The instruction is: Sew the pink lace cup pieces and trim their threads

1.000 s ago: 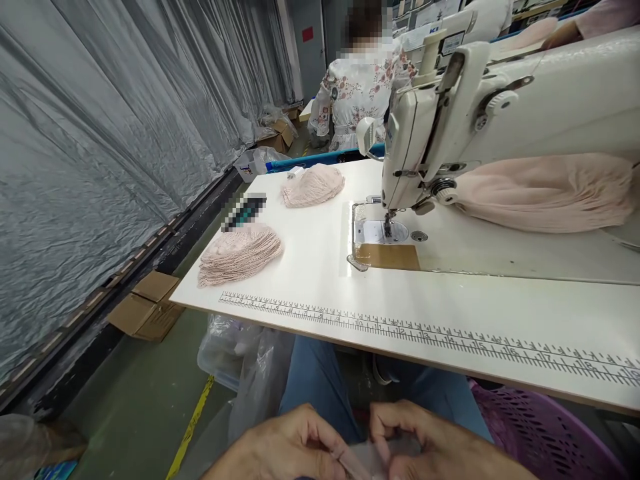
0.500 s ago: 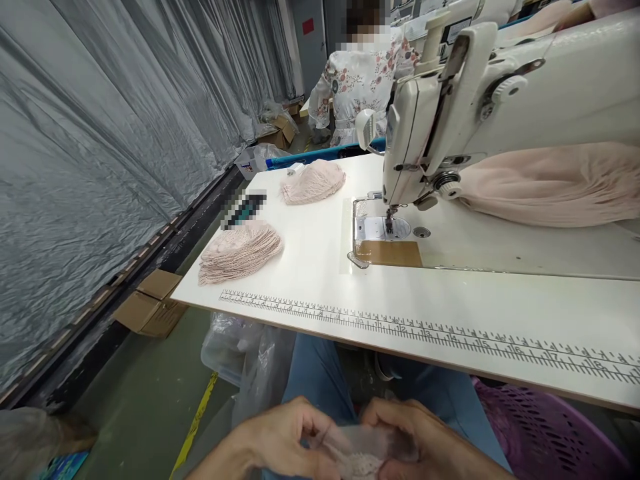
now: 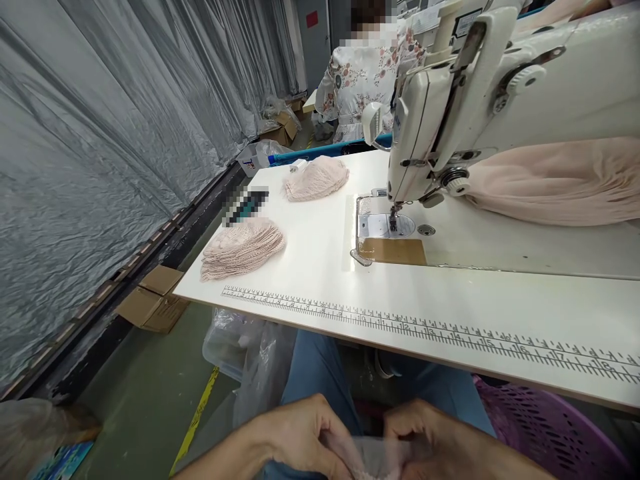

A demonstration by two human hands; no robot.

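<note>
Both hands are down in the lap, below the near edge of the long white counter (image 3: 320, 267). The left hand (image 3: 295, 437) and the right hand (image 3: 445, 447) are curled close together, fingertips pinched on a thin pale see-through piece of fabric (image 3: 373, 457) held between them. It sits at the very bottom of the view, so I cannot make out its full shape.

To my eye this is a readying step: the piece is being picked at or straightened by its edge, well apart from the white industrial sewing machine (image 3: 500, 87) on the far right of the counter. Nothing lies under the needle.

Any move towards the machine would call for lifting the piece over the counter edge with its printed ruler strip (image 3: 425, 330) and keeping it flat, since fabric this flimsy would fold easily.

Two stacks of pale pink knitted pieces (image 3: 243, 248) lie untouched on the left. A bundle of folded pink cloth (image 3: 555, 183) rests under the machine arm.
</note>
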